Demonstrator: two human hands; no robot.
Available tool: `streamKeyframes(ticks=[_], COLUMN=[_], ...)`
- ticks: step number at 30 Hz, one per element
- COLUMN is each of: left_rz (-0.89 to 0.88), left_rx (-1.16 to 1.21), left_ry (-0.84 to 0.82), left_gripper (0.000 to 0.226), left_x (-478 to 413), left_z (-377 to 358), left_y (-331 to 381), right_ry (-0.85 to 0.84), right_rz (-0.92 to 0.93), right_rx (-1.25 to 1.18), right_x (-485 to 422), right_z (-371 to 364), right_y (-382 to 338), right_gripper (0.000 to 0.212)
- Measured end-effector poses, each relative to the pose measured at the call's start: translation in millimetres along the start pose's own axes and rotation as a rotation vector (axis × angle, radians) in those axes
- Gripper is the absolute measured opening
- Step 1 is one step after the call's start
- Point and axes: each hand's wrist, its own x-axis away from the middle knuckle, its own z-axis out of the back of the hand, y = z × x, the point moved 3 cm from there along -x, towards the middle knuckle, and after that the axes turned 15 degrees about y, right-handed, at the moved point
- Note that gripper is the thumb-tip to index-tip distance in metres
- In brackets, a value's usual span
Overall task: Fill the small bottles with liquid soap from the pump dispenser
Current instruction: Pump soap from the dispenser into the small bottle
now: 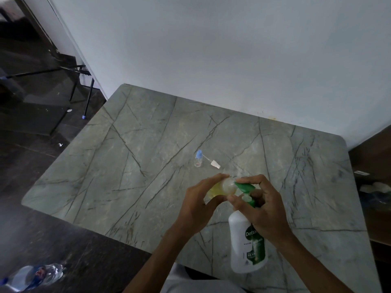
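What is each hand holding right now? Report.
Left hand: grips the small bottle.
Right hand: grips the pump dispenser at its green head.

capped bottle on table, behind pump dispenser.

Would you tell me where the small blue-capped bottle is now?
In the head view, the blue-capped bottle stands on the table beyond the left hand, a white spray nozzle lying just right of it.

Grey-green veined stone bench against white wall; clear plastic water bottle lying on dark floor; black metal stand legs upper left.
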Motion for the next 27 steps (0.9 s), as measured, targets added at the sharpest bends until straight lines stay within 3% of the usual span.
streamKeyframes(ticks=[8,12,18,27], left_rz=[-0.032,0.001,0.016,0.018], left_rx=[0.003,0.004,0.028,0.039], left_ry=[-0.002,-0.009,-0.001,0.030], left_gripper=[0.046,0.046,0.044,0.045], left_x=[0,3,5,9], left_z=[1,0,3,5], left_y=[3,1,-7,-9], right_ry=[0.042,0.040,-0.062,-0.020], right_rz=[0.080,0.024,0.015,0.060], right_rx=[0.038,0.044,0.068,0.096], right_x=[-2,-1,0,0], right_z=[2,0,-2,-7], right_y=[0,3,3,7], right_gripper=[0.031,0.028,0.038,0.037])
